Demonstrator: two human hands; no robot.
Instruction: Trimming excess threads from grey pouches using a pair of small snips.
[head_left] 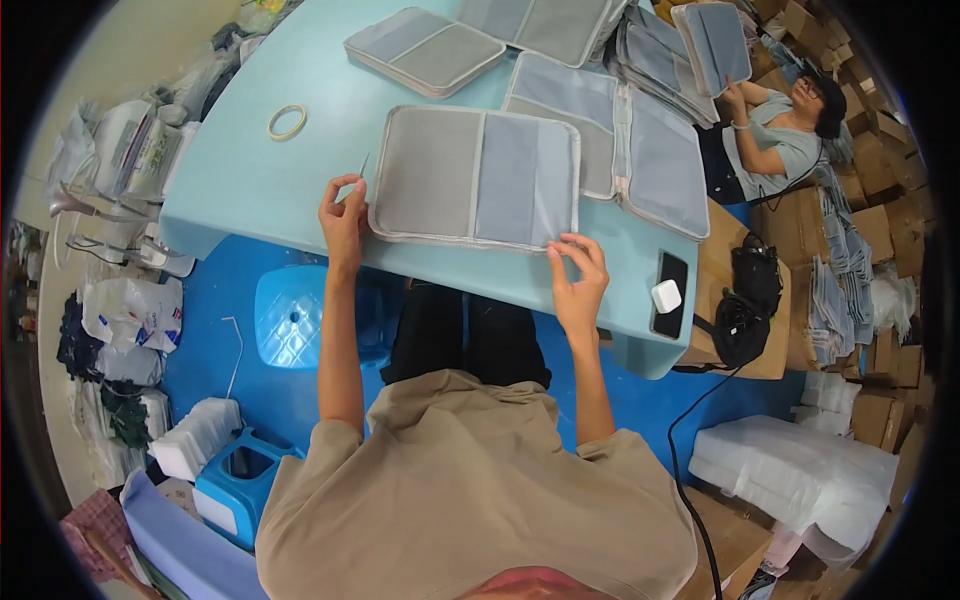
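Flat on the light blue table in front of me lies a grey rectangular zip pouch (428, 175), with a mesh panel on its left and a blue-grey panel on its right. My left hand (343, 222) is closed beside the pouch's left edge. From its fingertips sticks up a thin pointed metal tool (364, 166), its lower part hidden in the fingers. At the near right corner, my right hand (580, 285) pinches the pouch's edge between thumb and fingers. An opened pouch (665, 160) lies just beyond, partly under the one before me.
A roll of tape (287, 122) rests on the table (260, 185) at left. More pouches (425, 48) lie at the far side. A phone (670, 315) with a white case on it sits near the right edge. A co-worker (770, 140) at right holds another pouch. A blue stool (290, 315) stands below.
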